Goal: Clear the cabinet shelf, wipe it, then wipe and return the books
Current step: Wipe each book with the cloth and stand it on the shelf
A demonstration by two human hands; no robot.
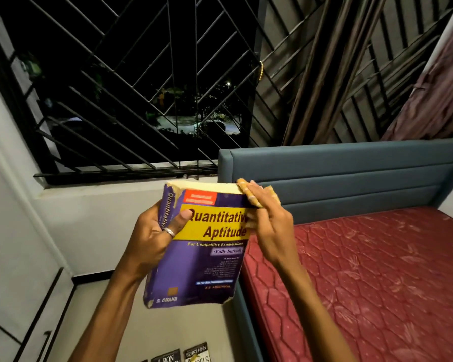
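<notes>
Your left hand (152,239) grips the spine side of a thick purple and yellow book (202,246). Your thumb lies across the front cover and your fingers curl round the spine. The book is held up in the air between your two hands, cover facing you. Your right hand (270,223) presses a small yellow cloth (251,194) on the top right corner of the book, with the fingers mostly straight. Below your arms, more books (183,355) lie on the floor. To the right of your right hand is a bed with a red mattress (364,278) and a blue headboard (351,176). Above your hands is a window with black bars (131,95).
</notes>
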